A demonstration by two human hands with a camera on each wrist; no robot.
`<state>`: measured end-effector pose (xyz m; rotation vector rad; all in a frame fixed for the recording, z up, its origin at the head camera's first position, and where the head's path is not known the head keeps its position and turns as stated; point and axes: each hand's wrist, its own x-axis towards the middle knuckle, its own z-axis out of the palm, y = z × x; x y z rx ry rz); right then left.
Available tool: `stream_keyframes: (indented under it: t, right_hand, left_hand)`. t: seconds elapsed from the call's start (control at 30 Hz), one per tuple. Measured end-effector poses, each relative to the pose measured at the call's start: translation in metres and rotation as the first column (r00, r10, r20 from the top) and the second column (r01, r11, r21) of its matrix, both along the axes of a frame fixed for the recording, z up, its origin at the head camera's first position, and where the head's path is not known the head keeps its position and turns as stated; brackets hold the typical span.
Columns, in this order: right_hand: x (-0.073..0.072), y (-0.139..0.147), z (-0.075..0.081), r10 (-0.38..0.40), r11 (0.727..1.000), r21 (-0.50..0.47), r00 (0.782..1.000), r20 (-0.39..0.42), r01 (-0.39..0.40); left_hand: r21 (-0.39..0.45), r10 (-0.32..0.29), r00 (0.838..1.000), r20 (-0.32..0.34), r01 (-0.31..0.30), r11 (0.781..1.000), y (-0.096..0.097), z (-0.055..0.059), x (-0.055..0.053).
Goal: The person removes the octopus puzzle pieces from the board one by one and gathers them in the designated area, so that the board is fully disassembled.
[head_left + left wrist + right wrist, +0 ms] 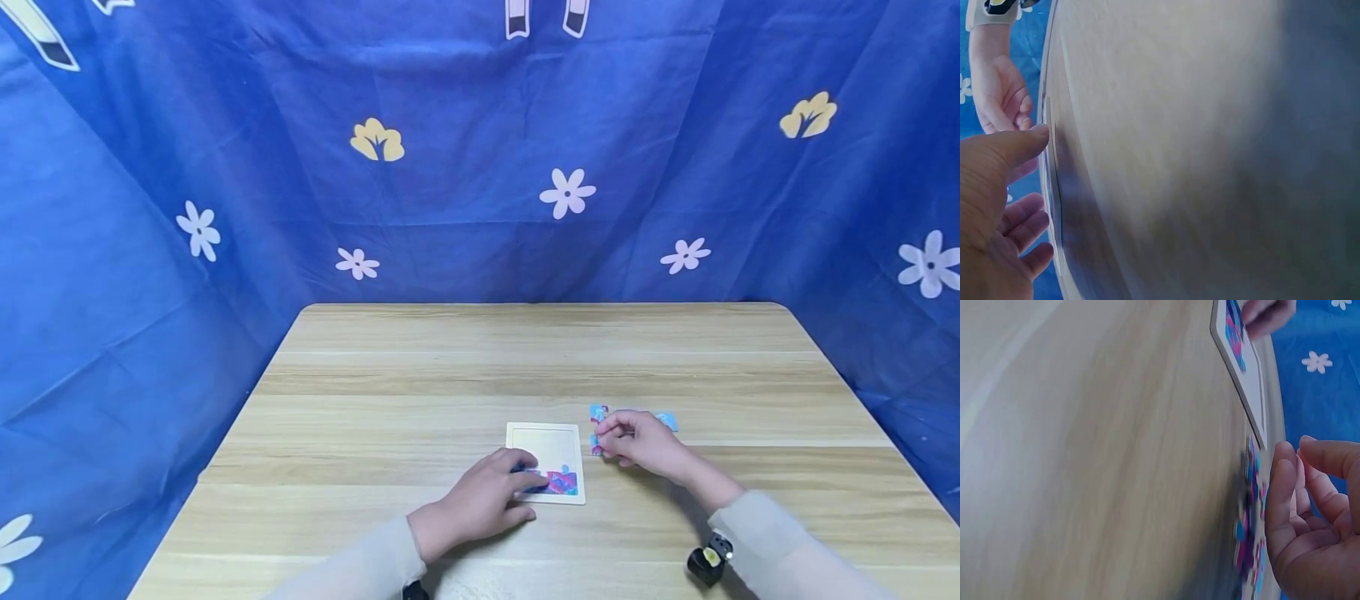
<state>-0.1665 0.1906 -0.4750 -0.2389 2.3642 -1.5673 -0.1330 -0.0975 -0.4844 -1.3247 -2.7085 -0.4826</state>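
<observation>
A blue cloth (480, 100) printed with white flowers and yellow plant motifs hangs behind and at both sides of a light wood-grain table (375, 400). Two pale sleeves reach in from the near side, the left one (352, 562) and the right one (787, 542). The left hand (483, 497) lies over the near left part of a white jigsaw tray (542, 442), its fingertips on the printed pieces inside; its grip is apart, with thumb and fingers spread. The right hand (647, 443) is just right of the tray, above the table. Its grip is curled, thumb and forefinger tips nearly together; whether a piece is pinched between them I cannot tell. A black wrist device (707, 562) sits at the right cuff. The tray lies flat on the table; joined pink, purple and blue puzzle pieces (562, 482) fill its near edge, while its far part shows bare white. Around the right hand lie loose pieces: one beyond the fingertips (598, 412), one at the fingertips (596, 447), and a light blue one (667, 422) behind the hand. The right wrist view shows several more loose pieces, blurred, below that hand.
</observation>
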Motion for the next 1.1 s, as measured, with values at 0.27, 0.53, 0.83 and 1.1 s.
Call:
stream_keyframes:
  t: [0.27,0.53,0.83,1.1]
  right_hand:
    - [0.002,-0.024,-0.003,0.068,0.998,-0.010,0.998,-0.017,-0.068]
    - [0.006,-0.048,0.000,0.110,0.993,-0.050,0.994,-0.013,-0.111]
    - [0.011,-0.076,0.000,0.134,0.991,-0.020,0.989,-0.061,-0.136]
    - [0.015,-0.089,-0.003,0.149,0.989,0.016,0.987,-0.060,-0.148]
  left_hand:
    - [0.022,0.050,0.999,-0.008,-0.049,0.999,-0.014,-0.001,-0.008]
    - [0.049,0.063,0.998,-0.008,-0.062,0.997,-0.026,0.000,-0.017]
    - [0.004,0.086,0.996,0.027,-0.086,0.996,-0.032,0.001,-0.023]
    - [0.014,0.068,0.997,0.035,-0.068,0.998,-0.032,0.001,-0.025]
